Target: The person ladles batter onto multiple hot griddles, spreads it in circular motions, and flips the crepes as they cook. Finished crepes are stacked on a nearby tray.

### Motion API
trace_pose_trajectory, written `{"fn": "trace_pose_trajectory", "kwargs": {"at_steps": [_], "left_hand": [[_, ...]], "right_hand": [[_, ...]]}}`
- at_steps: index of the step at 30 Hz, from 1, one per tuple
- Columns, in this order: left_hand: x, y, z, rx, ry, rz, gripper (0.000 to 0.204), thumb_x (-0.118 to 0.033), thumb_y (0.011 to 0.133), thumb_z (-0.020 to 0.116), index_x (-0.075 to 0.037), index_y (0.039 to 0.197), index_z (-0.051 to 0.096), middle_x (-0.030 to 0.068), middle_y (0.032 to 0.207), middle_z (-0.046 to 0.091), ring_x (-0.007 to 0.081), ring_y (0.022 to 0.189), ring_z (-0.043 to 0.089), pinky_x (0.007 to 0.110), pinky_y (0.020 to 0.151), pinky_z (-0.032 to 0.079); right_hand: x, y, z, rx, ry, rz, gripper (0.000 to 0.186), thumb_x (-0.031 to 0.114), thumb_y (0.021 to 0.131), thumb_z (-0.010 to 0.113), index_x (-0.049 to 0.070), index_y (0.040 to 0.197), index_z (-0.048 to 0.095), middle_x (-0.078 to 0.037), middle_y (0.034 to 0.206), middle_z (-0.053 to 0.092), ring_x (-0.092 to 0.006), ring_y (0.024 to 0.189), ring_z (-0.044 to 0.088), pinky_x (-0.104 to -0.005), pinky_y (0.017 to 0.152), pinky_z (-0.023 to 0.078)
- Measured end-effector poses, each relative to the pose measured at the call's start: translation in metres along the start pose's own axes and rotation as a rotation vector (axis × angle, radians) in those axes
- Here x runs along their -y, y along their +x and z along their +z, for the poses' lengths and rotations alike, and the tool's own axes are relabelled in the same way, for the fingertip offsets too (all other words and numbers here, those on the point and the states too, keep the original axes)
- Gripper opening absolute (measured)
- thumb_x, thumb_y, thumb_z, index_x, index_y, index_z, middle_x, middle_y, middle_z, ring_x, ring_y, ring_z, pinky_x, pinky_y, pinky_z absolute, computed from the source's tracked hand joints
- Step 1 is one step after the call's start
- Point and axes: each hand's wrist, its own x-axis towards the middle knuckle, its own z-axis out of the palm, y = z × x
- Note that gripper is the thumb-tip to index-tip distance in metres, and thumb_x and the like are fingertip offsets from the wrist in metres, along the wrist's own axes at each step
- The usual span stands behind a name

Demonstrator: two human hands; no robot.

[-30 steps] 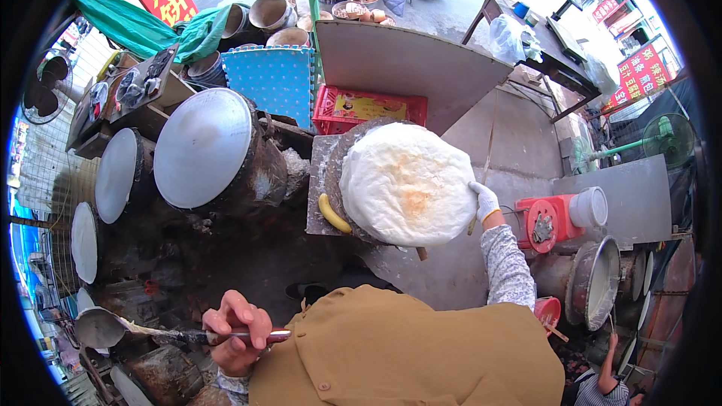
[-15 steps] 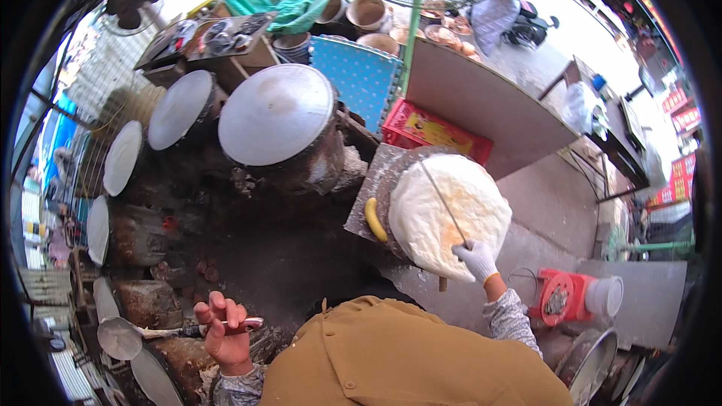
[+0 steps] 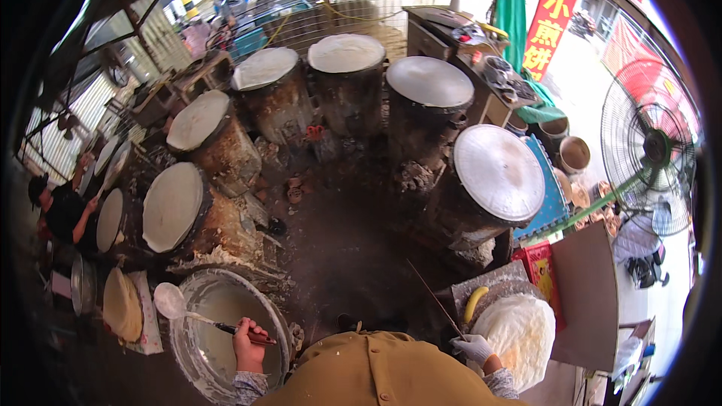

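My left hand (image 3: 250, 344), bare, is closed around the dark and red handle of a ladle (image 3: 171, 301). The ladle's whitish bowl hangs over the left rim of a large metal basin (image 3: 197, 361) of pale, milky liquid. My right hand (image 3: 474, 349), in a white glove, grips a thin stick (image 3: 430, 293) that points forward and left. Beneath and beside that hand lies a pile of pale round flatbreads (image 3: 519, 331) on a round board. A yellow curved thing like a banana (image 3: 475, 304) rests at the board's edge.
Rusty drum stoves stand in an arc, topped with pale sheets (image 3: 173, 207) or metal lids (image 3: 499, 173). A red crate (image 3: 536, 265), a brown panel (image 3: 596, 297) and a large fan (image 3: 654, 146) are at right. Another person (image 3: 64, 207) works far left. Browned flatbreads (image 3: 122, 304) lie left of the basin.
My view has swung left, bringing the basin and more stoves into sight. The stick has come off the flatbreads and now points forward-left. My left hand still holds the ladle.
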Motion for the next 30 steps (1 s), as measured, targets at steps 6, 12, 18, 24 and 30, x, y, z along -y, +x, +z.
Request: {"fn": "trace_pose_trajectory", "kwargs": {"at_steps": [6, 12, 18, 24, 30], "left_hand": [[0.029, 0.012, -0.127, -0.469, 0.008, -0.115, 0.039, -0.043, 0.100, 0.049, -0.015, 0.073, 0.041, -0.0035, 0.056, 0.036, 0.0106, 0.040, 0.034, 0.025, 0.036, 0.032], [0.068, -0.004, -0.170, -0.625, -0.055, -0.175, 0.045, -0.053, 0.100, 0.038, -0.015, 0.077, 0.042, -0.0007, 0.057, 0.042, 0.0115, 0.040, 0.035, 0.027, 0.035, 0.032], [0.075, -0.021, -0.195, -0.586, 0.104, -0.056, 0.037, -0.042, 0.101, 0.042, -0.012, 0.079, 0.044, 0.0012, 0.060, 0.046, 0.0139, 0.046, 0.046, 0.028, 0.038, 0.038], [0.075, -0.027, -0.209, -0.621, -0.027, -0.098, 0.039, -0.043, 0.101, 0.040, -0.012, 0.078, 0.045, 0.0023, 0.060, 0.048, 0.0148, 0.045, 0.046, 0.030, 0.038, 0.039], [0.060, 0.006, -0.207, -0.588, -0.216, -0.165, 0.041, -0.046, 0.101, 0.039, -0.014, 0.076, 0.045, 0.0000, 0.058, 0.045, 0.0127, 0.044, 0.041, 0.028, 0.039, 0.035]], "right_hand": [[0.181, 0.070, 0.118, -0.070, -0.648, -0.849, 0.057, 0.022, 0.080, 0.061, 0.002, 0.132, 0.052, -0.027, 0.105, 0.064, -0.0430, 0.097, 0.061, -0.0449, 0.084, 0.050], [0.322, 0.034, 0.261, 0.498, -0.584, -1.030, 0.049, 0.012, 0.088, 0.053, 0.005, 0.136, 0.047, -0.023, 0.109, 0.063, -0.0422, 0.100, 0.060, -0.0440, 0.084, 0.050], [0.293, 0.058, 0.332, 0.652, -0.911, -0.839, 0.042, 0.026, 0.096, 0.049, 0.012, 0.136, 0.050, -0.027, 0.102, 0.064, -0.0429, 0.094, 0.063, -0.0452, 0.081, 0.051], [0.324, 0.026, 0.382, 0.730, -0.834, -0.666, 0.040, 0.028, 0.095, 0.052, 0.009, 0.130, 0.056, -0.024, 0.102, 0.067, -0.0391, 0.096, 0.065, -0.0414, 0.082, 0.051], [0.361, 0.058, 0.412, 0.546, -0.634, -0.863, 0.033, 0.028, 0.092, 0.059, 0.006, 0.115, 0.066, -0.018, 0.087, 0.068, -0.0230, 0.079, 0.067, -0.0350, 0.074, 0.051]]}}
